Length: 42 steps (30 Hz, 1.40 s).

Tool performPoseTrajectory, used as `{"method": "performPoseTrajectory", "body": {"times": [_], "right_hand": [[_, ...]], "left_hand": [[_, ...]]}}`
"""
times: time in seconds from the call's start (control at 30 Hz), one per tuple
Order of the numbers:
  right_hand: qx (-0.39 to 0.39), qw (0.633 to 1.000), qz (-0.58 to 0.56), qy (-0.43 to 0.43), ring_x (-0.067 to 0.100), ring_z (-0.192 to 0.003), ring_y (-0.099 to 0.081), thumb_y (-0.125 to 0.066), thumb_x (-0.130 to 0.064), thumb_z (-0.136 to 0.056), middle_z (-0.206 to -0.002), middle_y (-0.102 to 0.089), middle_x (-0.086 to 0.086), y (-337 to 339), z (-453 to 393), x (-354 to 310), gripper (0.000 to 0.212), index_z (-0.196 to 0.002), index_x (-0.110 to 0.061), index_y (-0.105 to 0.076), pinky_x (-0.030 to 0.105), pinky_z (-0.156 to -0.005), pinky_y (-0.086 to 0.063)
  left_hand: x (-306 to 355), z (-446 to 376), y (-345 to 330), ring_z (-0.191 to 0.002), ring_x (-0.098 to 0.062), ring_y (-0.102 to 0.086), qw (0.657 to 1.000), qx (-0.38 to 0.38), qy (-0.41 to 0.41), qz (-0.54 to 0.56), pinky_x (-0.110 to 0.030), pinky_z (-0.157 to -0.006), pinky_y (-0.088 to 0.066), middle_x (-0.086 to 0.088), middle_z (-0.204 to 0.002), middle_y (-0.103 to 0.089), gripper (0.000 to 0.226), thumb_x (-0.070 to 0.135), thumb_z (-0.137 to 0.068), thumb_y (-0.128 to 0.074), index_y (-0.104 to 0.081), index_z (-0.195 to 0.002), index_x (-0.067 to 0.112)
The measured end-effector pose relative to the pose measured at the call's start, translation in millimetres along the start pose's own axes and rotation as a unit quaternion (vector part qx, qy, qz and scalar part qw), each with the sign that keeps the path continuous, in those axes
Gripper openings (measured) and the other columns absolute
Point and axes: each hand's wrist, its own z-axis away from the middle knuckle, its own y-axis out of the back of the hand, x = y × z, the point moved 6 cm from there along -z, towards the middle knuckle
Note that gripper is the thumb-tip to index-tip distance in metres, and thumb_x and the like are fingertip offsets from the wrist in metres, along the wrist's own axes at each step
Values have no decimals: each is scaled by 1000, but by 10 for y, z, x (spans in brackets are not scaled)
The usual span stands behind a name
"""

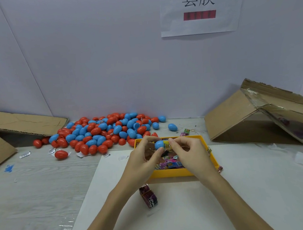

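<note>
Nearest: a banded bundle of sleeves (148, 197) lies on the white sheet (173, 218), just in front of the yellow tray (170, 174).
Left hand (145, 157): fingers and thumb curled round the bare end of a blue egg (159, 144).
Right hand (188, 152): pinching a yellow printed sleeve (167, 146) at the egg's other end; the hands meet at the egg.
Egg: held sideways in the air above the tray's far half, roughly half covered.
Step, as I read it: drawing the sleeve over the egg.
Doing it well: I'd hold the egg steady and ease the film on evenly all round. Tugging from one side could crease or tear it.
Tray: full of loose colourful sleeves.
Further back: a pile of red and blue eggs (101, 133) against the wall, and a cardboard box (238, 119) to the right.
Farthest: a paper sign (199, 7) on the wall.
</note>
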Motion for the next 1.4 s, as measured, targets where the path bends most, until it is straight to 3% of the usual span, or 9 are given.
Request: {"method": "performPoseTrajectory", "body": {"times": [0.2, 0.4, 0.5, 0.73, 0.93, 1.13, 1.4], "right_hand": [[-30, 985, -158, -58, 12, -90, -76, -72, -22, -95, -94, -79, -8, -27, -12, 58, 11, -106, -24, -76, 27, -75, -63], [-8, 986, -156, -52, 8, -92, -73, -74, -20, -94, -100, -78, -6, -38, -4, 55, 16, -110, -20, -77, 21, -70, -59], [15, 986, -161, -52, 8, -83, -70, -73, -21, -94, -101, -77, -3, -32, -1, 55, 18, -111, -18, -76, 18, -68, -57], [20, 980, -191, -57, 5, -89, -74, -72, -18, -94, -101, -77, -2, -36, 5, 51, 17, -110, -16, -76, 20, -70, -59], [-6, 987, -156, -33, 3, -90, -73, -72, -21, -94, -97, -77, -9, -51, 29, 7, 11, -99, -31, -73, 22, -73, -61], [5, 986, -167, -25, 5, -90, -74, -72, -21, -94, -95, -77, -10, -64, 48, -18, 12, -100, -31, -73, 21, -72, -61], [-4, 956, -276, -100, 10, -96, -75, -72, -19, -93, -98, -79, -7, -142, 70, 45, 13, -104, -25, -76, 22, -73, -59]], "left_hand": [[15, -12, 60, -94, -17, -73, 999, 12, -4, 38, -32, -84, -61, -2, -110, -70, 30, 11, -94, -71, -56, -119, 18], [36, -21, 70, -101, -11, -71, 999, 8, -33, 8, -24, -85, -59, 10, -106, -70, 29, 11, -92, -74, -58, -114, 20], [44, -23, 77, -102, -8, -71, 999, 7, -44, 8, -19, -83, -56, 16, -106, -68, 31, 11, -92, -74, -56, -114, 23], [58, -23, 88, -101, -8, -71, 998, 11, -59, 1, -18, -83, -56, 18, -108, -68, 33, 9, -92, -74, -57, -115, 24], [53, -23, 114, -104, -11, -71, 998, 17, -66, -2, -23, -87, -58, 14, -108, -71, 32, 7, -93, -72, -61, -120, 21], [58, -25, 115, -104, -9, -71, 998, 20, -64, 2, -21, -87, -57, 16, -110, -71, 34, 5, -94, -70, -63, -122, 24], [76, -12, 117, -105, -5, -69, 997, 40, -58, 20, -17, -87, -55, 21, -111, -70, 33, 10, -96, -69, -65, -126, 24]]}}
